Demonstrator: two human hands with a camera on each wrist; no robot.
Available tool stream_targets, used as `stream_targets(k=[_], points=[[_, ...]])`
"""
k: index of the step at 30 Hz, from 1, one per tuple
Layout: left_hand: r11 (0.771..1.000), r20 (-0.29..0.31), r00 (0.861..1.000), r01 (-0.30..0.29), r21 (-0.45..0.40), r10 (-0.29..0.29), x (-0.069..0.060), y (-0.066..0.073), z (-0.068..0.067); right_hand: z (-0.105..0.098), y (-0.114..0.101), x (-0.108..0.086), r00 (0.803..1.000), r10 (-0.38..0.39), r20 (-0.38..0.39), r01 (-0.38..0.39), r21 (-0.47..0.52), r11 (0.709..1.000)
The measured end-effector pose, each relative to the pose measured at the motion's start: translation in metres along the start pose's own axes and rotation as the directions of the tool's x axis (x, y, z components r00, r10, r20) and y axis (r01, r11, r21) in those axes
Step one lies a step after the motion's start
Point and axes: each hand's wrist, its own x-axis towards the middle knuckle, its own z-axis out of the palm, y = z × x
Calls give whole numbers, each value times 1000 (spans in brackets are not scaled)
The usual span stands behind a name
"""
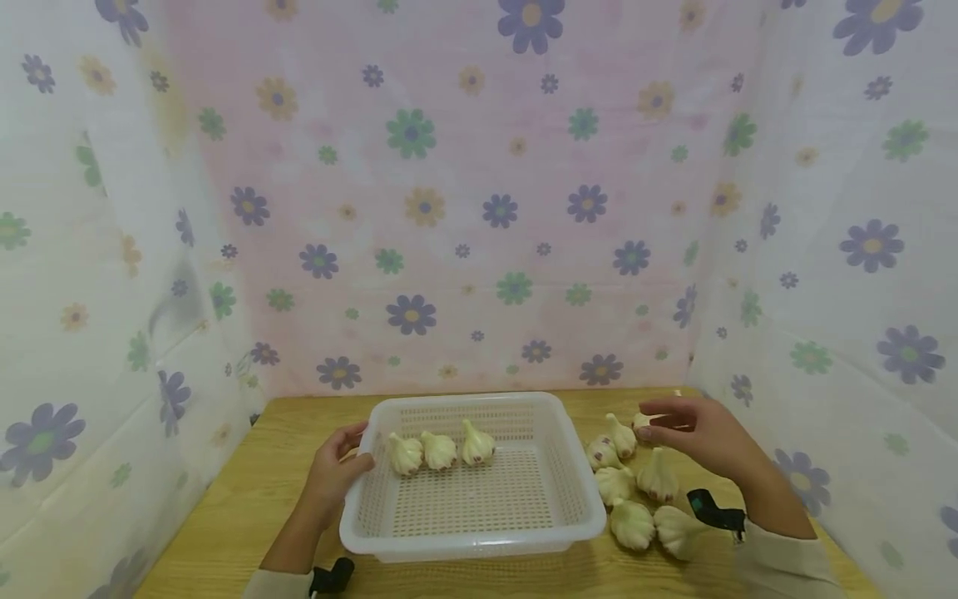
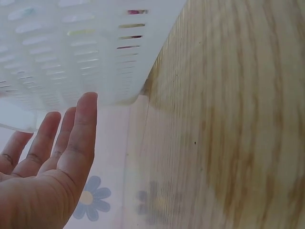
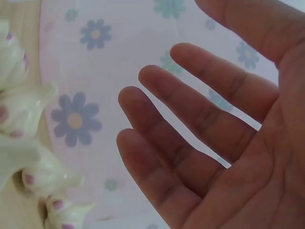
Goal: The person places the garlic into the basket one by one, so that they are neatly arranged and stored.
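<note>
A white plastic basket [image 1: 479, 545] stands on the table with three garlic bulbs [image 1: 439, 450] inside, in a row toward its left and back. My left hand [image 1: 333, 470] holds the basket's left rim, the thumb over the edge and the fingers along the outside wall; in the left wrist view these fingers [image 2: 86, 129] look nearly straight. Over the right-hand pile of garlic, my right hand [image 1: 703, 433] hovers with nothing in it. Its fingers [image 3: 205, 119] are spread and relaxed in the right wrist view. Several garlic bulbs [image 1: 632, 524] lie right of the basket, some partly behind that hand.
The wooden table [image 1: 247, 499] runs up to a flowered cloth [image 1: 479, 249] at the back, with more of this cloth on both sides. A black wrist device [image 1: 714, 509] sits at each sleeve.
</note>
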Motion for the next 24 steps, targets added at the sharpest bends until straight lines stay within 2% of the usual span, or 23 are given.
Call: stream_targets(k=[6, 13, 17, 24], points=[[1000, -15, 1000, 13, 4, -13, 0, 2, 1, -8, 33, -10, 999, 45, 19, -45, 25, 999], [1000, -16, 1000, 20, 17, -20, -2, 2, 1, -8, 61, -17, 990, 127, 68, -135, 127, 983], [999, -20, 1000, 19, 31, -18, -2, 1, 0, -4, 77, -16, 978, 159, 134, -182, 188, 965], [1000, -15, 1000, 3, 23, -3, -2, 3, 2, 3, 107, -17, 947, 167, 275, -248, 295, 923]])
